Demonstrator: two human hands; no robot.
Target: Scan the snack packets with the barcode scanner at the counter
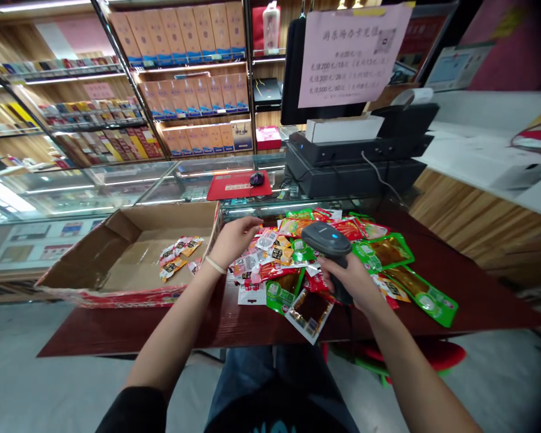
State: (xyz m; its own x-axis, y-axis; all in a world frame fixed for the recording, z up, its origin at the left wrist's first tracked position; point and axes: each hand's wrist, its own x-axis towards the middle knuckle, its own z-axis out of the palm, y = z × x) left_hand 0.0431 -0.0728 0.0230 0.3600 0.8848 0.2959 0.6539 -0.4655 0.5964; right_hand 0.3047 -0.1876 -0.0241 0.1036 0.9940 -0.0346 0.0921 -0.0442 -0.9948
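Note:
My right hand (349, 279) grips a dark grey barcode scanner (327, 240), its head pointed down at a heap of snack packets (297, 258) on a dark red table (469, 300). My left hand (232, 240) reaches into the left side of the heap, fingers curled over the small packets there; whether it grips one I cannot make out. Green and red packets (383, 252) spread to the right of the scanner. An open cardboard box (130, 252) stands left of my left hand with a few small packets (178, 255) inside.
A glass counter (117, 192) runs behind the table, with a red mouse pad and mouse (256, 178). A till with monitor and a pink paper notice (351, 54) stands behind the heap. Shelves of boxed goods (184, 78) fill the back wall. A white counter (487, 156) lies at right.

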